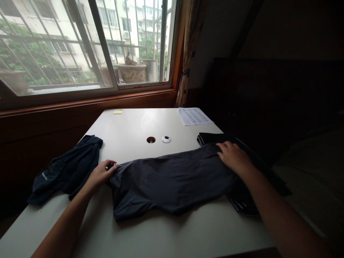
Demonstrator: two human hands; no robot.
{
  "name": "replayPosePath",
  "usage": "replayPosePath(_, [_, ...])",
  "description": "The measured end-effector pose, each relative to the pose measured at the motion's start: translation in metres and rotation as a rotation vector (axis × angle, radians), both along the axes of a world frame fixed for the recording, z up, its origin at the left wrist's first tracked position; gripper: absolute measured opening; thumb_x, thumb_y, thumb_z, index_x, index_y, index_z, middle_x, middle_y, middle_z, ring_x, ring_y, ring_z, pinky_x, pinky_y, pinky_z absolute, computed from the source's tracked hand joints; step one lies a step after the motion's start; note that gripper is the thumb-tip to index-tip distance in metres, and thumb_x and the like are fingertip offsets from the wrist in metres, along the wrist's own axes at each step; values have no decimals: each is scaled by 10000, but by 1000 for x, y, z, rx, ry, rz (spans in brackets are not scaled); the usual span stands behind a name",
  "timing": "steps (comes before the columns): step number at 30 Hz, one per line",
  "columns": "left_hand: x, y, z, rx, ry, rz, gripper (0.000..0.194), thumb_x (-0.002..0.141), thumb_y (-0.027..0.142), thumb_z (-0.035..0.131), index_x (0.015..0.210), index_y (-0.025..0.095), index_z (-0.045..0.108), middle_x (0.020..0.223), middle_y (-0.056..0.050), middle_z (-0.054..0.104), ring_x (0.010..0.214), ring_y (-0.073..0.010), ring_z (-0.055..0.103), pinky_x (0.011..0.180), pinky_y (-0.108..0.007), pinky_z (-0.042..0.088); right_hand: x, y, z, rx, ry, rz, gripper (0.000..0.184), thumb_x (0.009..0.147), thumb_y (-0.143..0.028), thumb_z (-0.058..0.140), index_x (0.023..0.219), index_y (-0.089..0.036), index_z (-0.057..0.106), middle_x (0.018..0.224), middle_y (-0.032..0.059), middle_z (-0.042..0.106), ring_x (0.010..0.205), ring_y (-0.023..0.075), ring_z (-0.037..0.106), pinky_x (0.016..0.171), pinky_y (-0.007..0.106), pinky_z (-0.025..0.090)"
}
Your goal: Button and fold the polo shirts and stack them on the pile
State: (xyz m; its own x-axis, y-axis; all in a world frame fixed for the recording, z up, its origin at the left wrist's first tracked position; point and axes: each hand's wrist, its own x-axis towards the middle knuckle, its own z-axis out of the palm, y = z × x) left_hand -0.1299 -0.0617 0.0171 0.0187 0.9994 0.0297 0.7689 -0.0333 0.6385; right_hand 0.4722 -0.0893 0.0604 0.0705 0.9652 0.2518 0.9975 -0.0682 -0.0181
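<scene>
A dark grey shirt (172,181), folded into a long strip, lies across the white table (129,143) in front of me. My left hand (101,173) is closed on its far left corner, where a small white spot, perhaps a label, shows by the fingertips. At the other end, my right hand (233,157) grips the upper edge between thumb and fingers. That right end overlaps a pile of dark clothes (242,204) with white stripes along its border. Wrinkles run through the shirt's left part, and its near edge is uneven.
A crumpled navy garment (70,168) with small white lettering hangs over the table's left edge. Printed sheets (195,116) and a yellow note (117,111) lie at the back. Mid-table are a round hole (151,140) and a white ring cover (166,139). A barred window stands behind.
</scene>
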Motion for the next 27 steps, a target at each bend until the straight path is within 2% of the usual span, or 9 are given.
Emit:
replayPosePath(3, [4,1,1,34,6,12,484,765,616,562,971,208,720,982,-73,737,880,-271,670,808,-371,529,-97,7,3,35,157,361,414,944,-271,501,1335,-200,616,1354,159,594,1261,349,535,1093,515,417])
replayPosePath(7, [7,-3,-3,127,-38,59,481,770,618,567,980,208,706,1012,-72,735,928,-269,667,845,-368,520,-215,13,-10,-7,281,784,485,988,-301,482,1453,-164,504,1520,139,482,1404,297,435,1175,491,349])
replayPosePath(9, [6,-5,-6,159,-54,75,478,779,611,564,990,203,697,1022,-76,726,961,-271,664,861,-368,514,-258,15,-19,-42,279,893,536,1006,-358,473,1499,-151,438,1584,146,389,1456,297,366,1185,501,326])
replayPosePath(11, [6,-7,-8,176,-57,82,470,787,599,561,999,200,691,1034,-80,716,987,-272,658,872,-369,508,-286,18,-28,-77,264,939,589,1016,-440,455,1529,-159,389,1617,135,322,1488,287,311,1204,497,288])
replayPosePath(15, [3,-8,-12,216,-29,101,438,804,571,550,992,198,683,1019,-83,692,976,-273,647,874,-375,507,-307,21,-45,-166,233,947,684,1010,-563,401,1554,-154,337,1629,122,287,1513,275,250,1235,499,193])
replayPosePath(21, [1,-9,-20,259,64,102,321,852,438,505,981,199,676,1020,-94,635,998,-288,618,938,-427,492,-300,21,-54,-194,255,915,708,1008,-587,372,1565,-155,309,1634,107,277,1522,247,226,1250,471,150])
replayPosePath(24, [12,-15,-10,378,222,79,320,891,336,475,1085,201,690,1077,-117,618,1053,-310,593,1002,-486,459,-300,20,-54,-185,253,921,704,1010,-582,374,1563,-150,313,1634,111,277,1523,249,221,1251,469,146])
replayPosePath(27, [34,-23,7,542,340,-105,362,943,269,460,1250,230,647,1286,-118,599,1238,-315,531,1103,-507,400,-302,20,-55,-163,242,923,699,1016,-564,375,1558,-125,320,1634,123,274,1524,258,217,1250,473,144])
